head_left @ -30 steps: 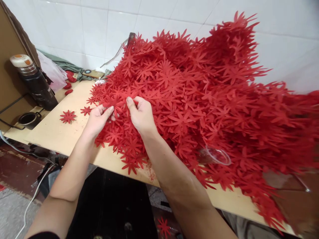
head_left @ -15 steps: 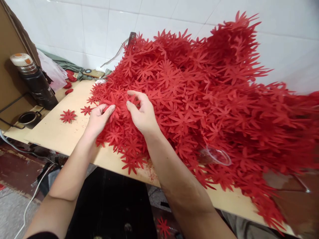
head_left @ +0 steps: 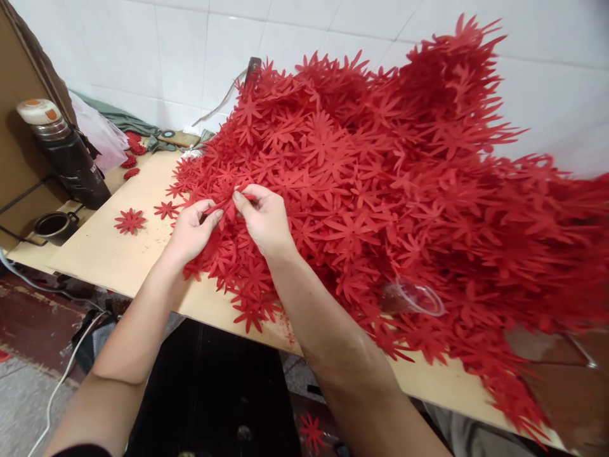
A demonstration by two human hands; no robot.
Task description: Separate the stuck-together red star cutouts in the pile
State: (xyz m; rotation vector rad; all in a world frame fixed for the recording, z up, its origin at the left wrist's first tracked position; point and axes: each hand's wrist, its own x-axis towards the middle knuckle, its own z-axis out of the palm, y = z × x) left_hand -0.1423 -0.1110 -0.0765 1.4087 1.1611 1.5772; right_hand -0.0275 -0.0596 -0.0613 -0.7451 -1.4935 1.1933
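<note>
A red flower-shaped cutout (head_left: 229,208) with thin petals is stretched between my two hands, in front of a large heap of the same cutouts (head_left: 352,165). My left hand (head_left: 193,227) pinches its left side between thumb and fingers. On its right side my right hand (head_left: 264,216) is closed, thumb against the curled forefinger. Whether the held piece is one layer or more I cannot tell. Left of my hands, a single cutout (head_left: 130,221) lies flat on the pale board (head_left: 109,254), and a smaller one (head_left: 165,209) lies nearer the heap.
A black thermos (head_left: 71,158) and a dark cup (head_left: 56,227) stand at the left. A clear plastic cup (head_left: 419,298) lies on its side in the heap's front. White tiles (head_left: 181,57) rise behind. One cutout (head_left: 313,433) is down below the board's edge.
My right hand opened its fingers half a second ago and has now closed again on the cutout, nearer my left hand. My left hand keeps its pinch and has shifted slightly right.
</note>
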